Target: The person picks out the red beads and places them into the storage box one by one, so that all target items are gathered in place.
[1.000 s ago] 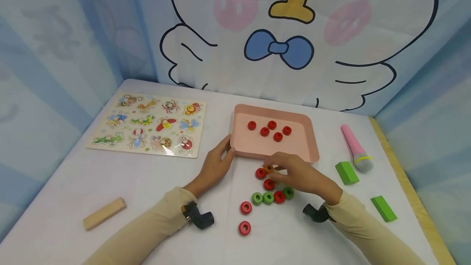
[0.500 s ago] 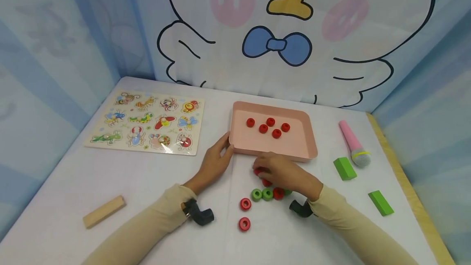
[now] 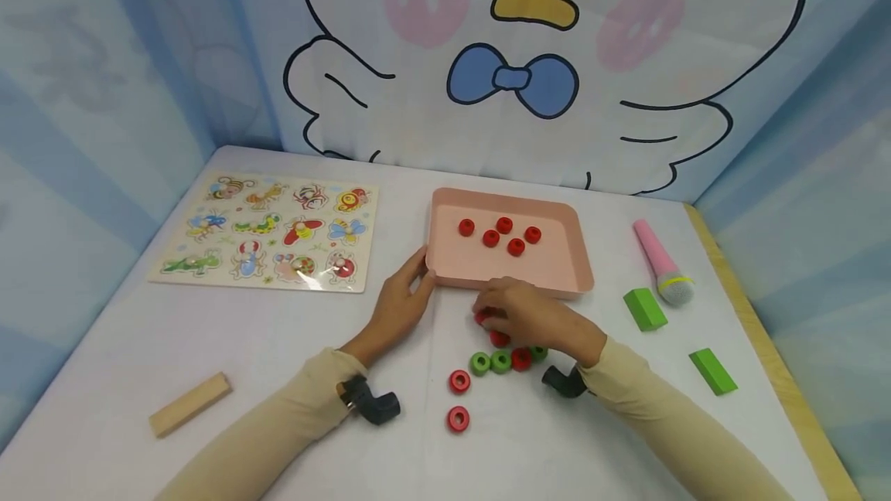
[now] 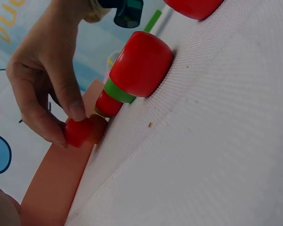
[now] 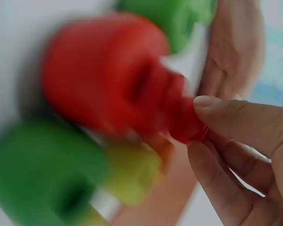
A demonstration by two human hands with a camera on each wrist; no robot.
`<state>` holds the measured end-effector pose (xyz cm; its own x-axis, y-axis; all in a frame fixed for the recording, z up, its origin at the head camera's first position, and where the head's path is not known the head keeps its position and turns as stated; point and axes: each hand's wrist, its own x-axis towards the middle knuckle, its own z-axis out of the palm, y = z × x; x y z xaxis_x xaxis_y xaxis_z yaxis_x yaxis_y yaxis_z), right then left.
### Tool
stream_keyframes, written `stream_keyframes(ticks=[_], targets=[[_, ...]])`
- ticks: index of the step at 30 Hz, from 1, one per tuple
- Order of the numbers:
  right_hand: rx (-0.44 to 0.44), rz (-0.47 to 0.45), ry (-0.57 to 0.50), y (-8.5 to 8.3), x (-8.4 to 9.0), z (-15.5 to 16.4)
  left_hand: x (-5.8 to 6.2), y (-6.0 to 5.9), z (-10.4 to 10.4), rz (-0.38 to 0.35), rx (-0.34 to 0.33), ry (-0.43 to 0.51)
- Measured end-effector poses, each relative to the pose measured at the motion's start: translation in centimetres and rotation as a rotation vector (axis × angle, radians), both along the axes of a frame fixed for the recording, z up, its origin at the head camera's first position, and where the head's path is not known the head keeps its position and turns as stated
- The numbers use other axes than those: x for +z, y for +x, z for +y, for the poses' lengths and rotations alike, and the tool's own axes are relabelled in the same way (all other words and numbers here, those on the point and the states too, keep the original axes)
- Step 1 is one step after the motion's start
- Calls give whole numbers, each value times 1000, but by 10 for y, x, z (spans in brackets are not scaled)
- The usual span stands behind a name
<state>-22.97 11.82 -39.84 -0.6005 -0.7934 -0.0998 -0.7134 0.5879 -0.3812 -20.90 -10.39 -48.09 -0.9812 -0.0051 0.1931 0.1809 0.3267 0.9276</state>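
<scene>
- Wooden block (image 3: 189, 404): lies flat near the front left edge of the worktop (image 3: 278, 331).
- Insect puzzle board (image 3: 264, 232): lies flat at the rear left, well apart from the block.
- Left hand (image 3: 400, 304): rests on the worktop, fingers relaxed and straight, fingertips touching the front left corner of the pink tray (image 3: 445, 273). It grips nothing.
- Pink tray: holds five red rings (image 3: 500, 235) clustered in its rear half.
- Loose rings: two red rings (image 3: 459, 400) lie apart at the front; a row of green and red rings (image 3: 501, 361) lies just in front of the right hand.
- Right hand (image 3: 525, 317): positioned just in front of the tray's front wall. Thumb and fingers pinch one red ring (image 4: 80, 132); in the left wrist view that ring sits at the worktop surface, beside the tray's wall.
- Pink toy microphone (image 3: 661, 261): lies right of the tray.
- Two green blocks (image 3: 644, 308): one lies just beside the microphone head, the other (image 3: 713, 370) nearer the front right edge.
</scene>
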Motion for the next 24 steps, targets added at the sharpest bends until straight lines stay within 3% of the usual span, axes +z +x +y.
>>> stream_keyframes(ticks=[5, 11, 17, 24], targets=[[-48, -5, -72, -13, 28, 15, -3, -1, 0, 2, -7, -9], [-134, 45, -59, -51, 47, 40, -3, 0, -1, -9, 5, -11], [-278, -70, 35, -87, 38, 58, -3, 1, -1, -31, 8, -27], [-292, -129, 91, -111, 18, 71, -2, -1, -1, -13, 4, -16]])
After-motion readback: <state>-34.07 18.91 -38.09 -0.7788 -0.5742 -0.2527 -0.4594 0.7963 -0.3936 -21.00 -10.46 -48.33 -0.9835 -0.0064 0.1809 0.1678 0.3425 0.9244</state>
